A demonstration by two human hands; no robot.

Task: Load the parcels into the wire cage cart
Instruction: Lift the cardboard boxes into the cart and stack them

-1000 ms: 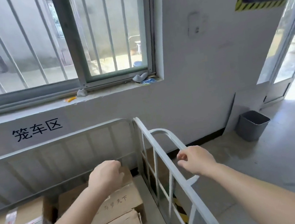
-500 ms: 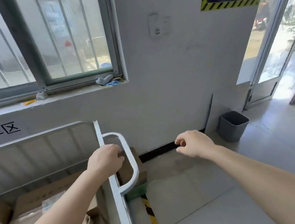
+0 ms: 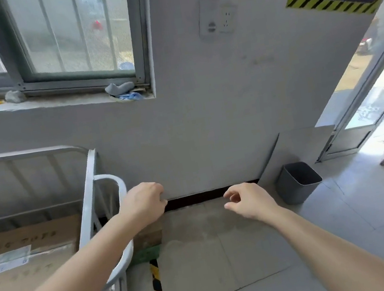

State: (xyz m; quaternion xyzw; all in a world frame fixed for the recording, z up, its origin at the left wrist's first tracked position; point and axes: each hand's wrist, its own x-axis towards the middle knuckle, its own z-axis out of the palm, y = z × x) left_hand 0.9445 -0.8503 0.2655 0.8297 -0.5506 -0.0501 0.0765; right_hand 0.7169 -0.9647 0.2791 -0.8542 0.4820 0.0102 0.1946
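Parcels (image 3: pixel 26 252), stiff taped cardboard and probably fairly heavy, lie inside the wire cage cart (image 3: pixel 86 203) at left; opposite bottom edges look the safest hold. The left hand (image 3: pixel 142 204) is curled and empty, and the right hand (image 3: pixel 249 203) hangs loosely spread, holding nothing.

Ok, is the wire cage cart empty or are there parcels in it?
Not empty: cardboard parcels, one with a pale label, lie inside the wire cage cart. How full it is, cannot tell.
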